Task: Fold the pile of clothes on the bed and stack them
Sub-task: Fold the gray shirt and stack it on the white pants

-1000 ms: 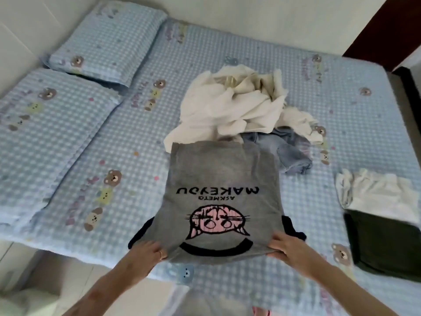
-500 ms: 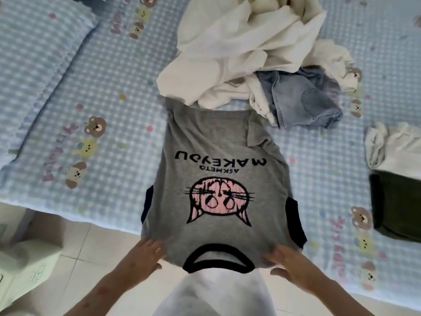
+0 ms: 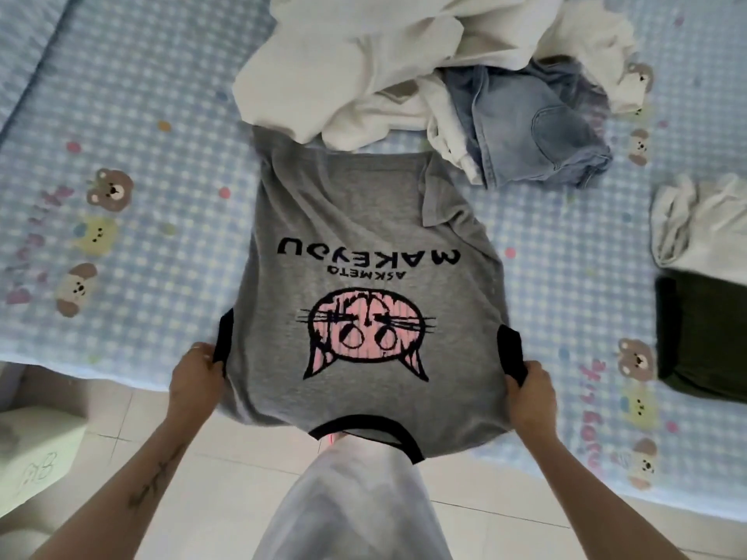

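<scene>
The left hand (image 3: 197,373) and right hand (image 3: 530,388) have slid out to pinch the black sleeves of the gray shirt (image 3: 364,244), lying flat at the bed's (image 3: 133,115) near edge, ready for folding.

Bed (image 3: 169,86): fills most of the head view; covered by a sheet in pale blue and white check, printed with small cartoon bears, brown, cream and yellow, pink lettering and scattered coloured dots. The sheet's near edge runs from the left side down to the lower right.

Floor (image 3: 226,470): light glossy tiles with thin grout lines, seen below the bed edge; soft reflections on the tiles.

Box (image 3: 36,450): pale, squarish, standing on the floor at lower left beside the bed; faint marking on its side, unreadable.

Light: soft, even, daylight-like, without hard shadows.
</scene>
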Available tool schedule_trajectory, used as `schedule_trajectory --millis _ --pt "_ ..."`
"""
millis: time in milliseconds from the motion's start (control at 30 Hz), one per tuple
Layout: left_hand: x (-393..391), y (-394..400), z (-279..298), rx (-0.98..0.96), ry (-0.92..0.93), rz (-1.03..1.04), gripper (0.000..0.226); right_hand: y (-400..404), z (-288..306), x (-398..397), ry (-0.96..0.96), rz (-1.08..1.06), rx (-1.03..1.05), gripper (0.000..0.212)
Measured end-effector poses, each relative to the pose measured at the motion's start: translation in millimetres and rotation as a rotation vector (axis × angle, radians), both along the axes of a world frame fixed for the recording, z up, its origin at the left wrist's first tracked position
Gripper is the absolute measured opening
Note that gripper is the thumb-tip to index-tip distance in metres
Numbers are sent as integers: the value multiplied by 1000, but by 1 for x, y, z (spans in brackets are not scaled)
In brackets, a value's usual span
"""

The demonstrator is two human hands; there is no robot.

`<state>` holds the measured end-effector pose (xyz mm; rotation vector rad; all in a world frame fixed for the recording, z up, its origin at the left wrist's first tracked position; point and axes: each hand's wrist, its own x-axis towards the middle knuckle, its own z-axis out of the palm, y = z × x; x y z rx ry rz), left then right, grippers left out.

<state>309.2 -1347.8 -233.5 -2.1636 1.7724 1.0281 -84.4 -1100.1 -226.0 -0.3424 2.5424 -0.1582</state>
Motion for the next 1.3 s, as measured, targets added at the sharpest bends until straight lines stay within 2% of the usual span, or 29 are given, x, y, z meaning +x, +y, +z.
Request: schedule_trajectory --millis 133,200,267,333,367,467,533,600,767,867,933,1000,1133,1300 --pt "19 -11 3 -48 -61 -2 12 18 -2 -25 -14 -2 50 9" --pt "22 -14 4 -33 -48 18 12 19 -1 -32 -25 -28 33 13" --pt "19 -13 4 -26 2 30 11 17 2 -32 70 -11 -54 19" --pt "13 -12 4 -29 34 30 7 13 6 -26 208 98 -130 23" --pt "10 -11 3 -28 32 37 8 10 8 -20 217 177 -136 25" --pt "5 -9 2 -37 24 59 13 5 9 -10 91 309 2 37" --pt "3 -8 2 -38 12 59 15 6 8 -7 44 289 57 40" --pt "5 -7 0 -28 -2 51 17 12 7 -8 36 272 56 34" --pt "14 -3 -3 5 -38 24 18 24 9 -14 -53 170 -24 28" --pt "17 1 -2 21 -58 0 20 32 4 -17 -151 162 -57 15" --pt "18 3 -1 15 -55 -7 20 39 3 -25 -110 97 -77 13" --pt "19 4 0 5 -45 -22 17 48 5 -33 -39 3 -82 14" --pt "16 5 0 44 -60 -68 21 48 7 -30 -73 -26 -87 18" --pt "11 5 1 -8 -45 -50 21 -20 -1 -35 -40 -51 -145 35"
